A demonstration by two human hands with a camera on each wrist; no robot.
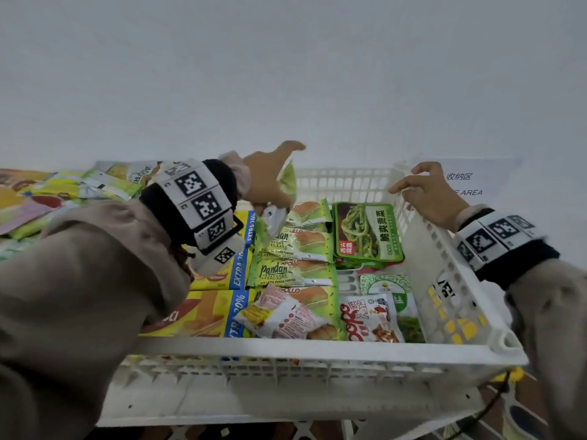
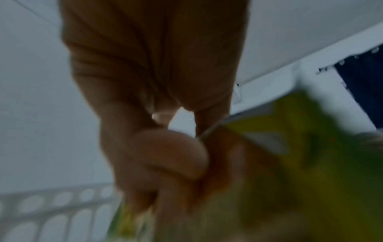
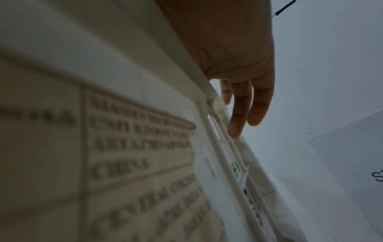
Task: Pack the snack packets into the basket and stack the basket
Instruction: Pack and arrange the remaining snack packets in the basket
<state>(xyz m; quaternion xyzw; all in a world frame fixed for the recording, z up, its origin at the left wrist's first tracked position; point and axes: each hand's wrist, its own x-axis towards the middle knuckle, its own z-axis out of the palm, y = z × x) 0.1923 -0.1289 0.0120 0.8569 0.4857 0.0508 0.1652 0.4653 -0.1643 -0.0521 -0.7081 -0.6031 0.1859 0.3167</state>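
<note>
A white plastic basket (image 1: 317, 347) fills the middle of the head view, holding several snack packets: green Pandan cake packs (image 1: 292, 271), yellow boxes (image 1: 209, 312) and a green vegetable pouch (image 1: 368, 231). My left hand (image 1: 270, 182) hovers over the basket's far left part and grips a green packet (image 1: 287, 182) by its top edge; the left wrist view shows the fingers curled round that green packet (image 2: 290, 155), blurred. My right hand (image 1: 428, 192) lies on the basket's far right rim, its fingers (image 3: 240, 111) draped over the wall (image 3: 217, 139).
More loose snack packets (image 1: 63, 192) lie in a pile on the white table to the left of the basket. A paper sign (image 1: 467, 182) lies on the table behind the right hand. The basket sits on another white basket (image 1: 254, 395) below it.
</note>
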